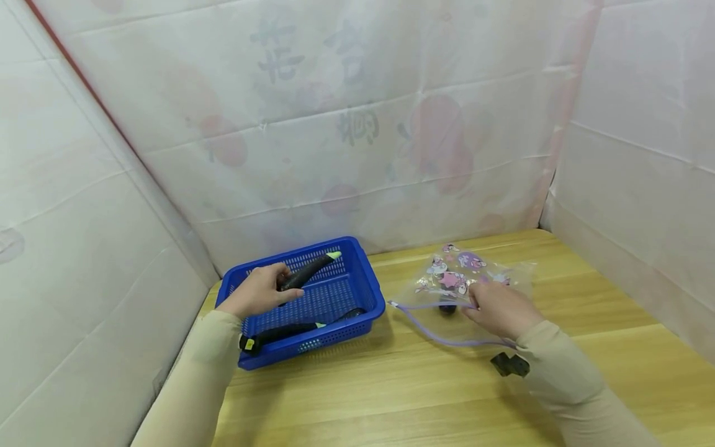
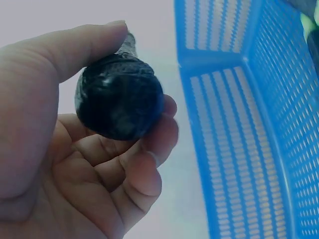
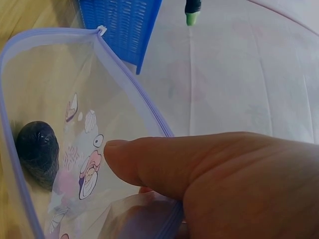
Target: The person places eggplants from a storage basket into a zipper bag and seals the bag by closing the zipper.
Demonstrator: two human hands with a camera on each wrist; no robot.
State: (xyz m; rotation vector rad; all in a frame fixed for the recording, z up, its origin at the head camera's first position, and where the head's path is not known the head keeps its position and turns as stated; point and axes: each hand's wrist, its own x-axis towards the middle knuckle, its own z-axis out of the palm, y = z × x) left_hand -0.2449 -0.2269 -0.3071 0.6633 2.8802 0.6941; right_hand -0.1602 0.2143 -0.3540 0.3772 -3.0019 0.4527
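My left hand (image 1: pixel 259 290) grips a long, dark eggplant (image 1: pixel 310 271) with a pale green tip, raised over the blue basket (image 1: pixel 368 292). Its rounded dark end (image 2: pixel 119 99) faces the left wrist camera, between the thumb and curled fingers. On the right, my right hand (image 1: pixel 499 308) pinches the upper rim of a clear zip bag (image 1: pixel 416 287) printed with pink and purple cartoons. The bag's purple-edged mouth (image 3: pixel 132 94) gapes toward the basket. Another dark eggplant (image 3: pixel 39 152) lies inside the bag.
Along the basket's near side lie more dark eggplants (image 1: pixel 287 332). The basket stands at the left of a wooden table (image 1: pixel 357 403), by the back wall. Pale fabric walls (image 1: pixel 346 155) enclose the table at the back and both sides. A small black device (image 1: pixel 509 364) sits at the right wrist.
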